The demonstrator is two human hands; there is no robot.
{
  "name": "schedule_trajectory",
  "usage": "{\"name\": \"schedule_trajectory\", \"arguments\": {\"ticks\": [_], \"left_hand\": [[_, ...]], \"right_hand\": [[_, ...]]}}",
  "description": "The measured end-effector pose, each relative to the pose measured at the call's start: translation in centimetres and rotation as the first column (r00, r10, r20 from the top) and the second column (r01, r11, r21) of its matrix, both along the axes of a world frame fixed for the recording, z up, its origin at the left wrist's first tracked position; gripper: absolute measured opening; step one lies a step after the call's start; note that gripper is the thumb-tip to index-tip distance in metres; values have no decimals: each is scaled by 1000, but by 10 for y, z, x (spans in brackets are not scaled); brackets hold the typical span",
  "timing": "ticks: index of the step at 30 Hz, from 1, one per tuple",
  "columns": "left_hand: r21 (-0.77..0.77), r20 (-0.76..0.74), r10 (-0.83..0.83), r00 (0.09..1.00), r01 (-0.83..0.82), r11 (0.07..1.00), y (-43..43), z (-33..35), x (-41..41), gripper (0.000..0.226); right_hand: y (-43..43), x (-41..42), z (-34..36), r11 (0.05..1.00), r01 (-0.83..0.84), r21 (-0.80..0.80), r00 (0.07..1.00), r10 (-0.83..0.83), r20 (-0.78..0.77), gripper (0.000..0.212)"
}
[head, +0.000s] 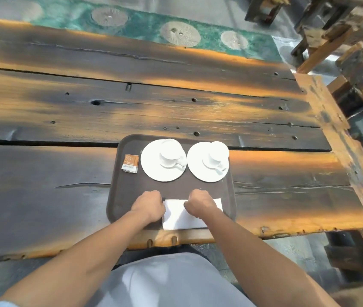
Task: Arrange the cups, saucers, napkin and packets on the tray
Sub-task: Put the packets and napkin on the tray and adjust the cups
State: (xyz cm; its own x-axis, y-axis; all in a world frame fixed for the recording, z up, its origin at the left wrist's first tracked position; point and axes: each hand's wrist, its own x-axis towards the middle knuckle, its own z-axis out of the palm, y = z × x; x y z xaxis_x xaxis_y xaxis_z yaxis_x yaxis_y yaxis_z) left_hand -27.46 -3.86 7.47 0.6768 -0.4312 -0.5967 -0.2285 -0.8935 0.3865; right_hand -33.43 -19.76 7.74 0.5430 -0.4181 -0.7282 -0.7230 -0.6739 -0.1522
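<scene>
A dark brown tray [115,196] lies at the near edge of the wooden table. At its far side stand two white saucers, the left saucer [151,167] and the right saucer [196,167], each with a white cup on it: the left cup [170,155] and the right cup [217,156]. Orange-and-white packets [130,163] lie left of the saucers. A white napkin [179,216] lies flat on the tray's near part. My left hand [148,204] grips the napkin's left edge with curled fingers. My right hand [199,202] grips its upper middle.
The table [131,103] is of dark, scorched planks with holes and gaps between them. Wooden chairs or benches [353,52] stand to the right. A green patterned carpet [145,25] lies beyond the table.
</scene>
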Motion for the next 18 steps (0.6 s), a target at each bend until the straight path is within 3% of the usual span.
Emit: {"name": "schedule_trajectory", "arguments": {"ticks": [9, 12, 18], "left_hand": [[33, -16, 0, 1000, 0, 999, -118, -1, -22, 25], [45, -20, 33, 999, -32, 998, -138, -1, -28, 26], [58, -21, 55, 998, -54, 997, -156, -8, -33, 25]], "right_hand": [[-142, -31, -6, 997, 32, -73, 998, -28, 49, 11], [-165, -35, -7, 998, 23, -51, 999, -21, 33, 6], [-182, -27, -13, 998, -31, -51, 997, 35, 70, 18]]}}
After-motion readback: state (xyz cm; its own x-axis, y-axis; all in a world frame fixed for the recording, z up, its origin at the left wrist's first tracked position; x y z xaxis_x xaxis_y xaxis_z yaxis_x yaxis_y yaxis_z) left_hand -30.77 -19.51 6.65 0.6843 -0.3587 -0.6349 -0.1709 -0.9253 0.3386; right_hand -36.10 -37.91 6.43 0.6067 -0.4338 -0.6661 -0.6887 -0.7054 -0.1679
